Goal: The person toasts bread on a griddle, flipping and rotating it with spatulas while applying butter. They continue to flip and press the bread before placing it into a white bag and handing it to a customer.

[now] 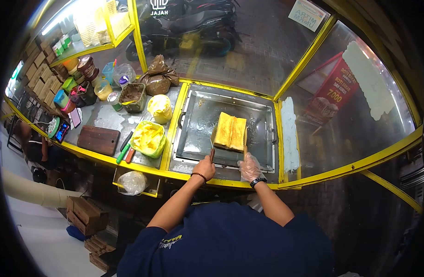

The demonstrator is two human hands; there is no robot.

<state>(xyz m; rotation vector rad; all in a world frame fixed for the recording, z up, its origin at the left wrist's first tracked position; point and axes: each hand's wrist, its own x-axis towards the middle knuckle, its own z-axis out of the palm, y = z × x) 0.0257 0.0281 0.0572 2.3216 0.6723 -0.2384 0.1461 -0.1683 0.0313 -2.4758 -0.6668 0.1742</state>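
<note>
A block of golden toasted bread [231, 131], with a split down its middle, is over the metal griddle [198, 134]. My left hand [204, 169] is closed round the brown handle of a spatula [212, 151], whose blade is at the bread's left side. On the right, my right hand [251, 168], in a clear plastic glove, is closed on the handle of a second tool [245, 148] at the bread's lower right edge. The bread hides most of both blades.
Left of the griddle are a green tub of yellow spread [148, 139], a yellow tub [160, 109], a brown-filled container [132, 97], a wooden board [98, 140] and knives [124, 147]. Yellow-framed clear panels [304, 55] stand behind and at the right.
</note>
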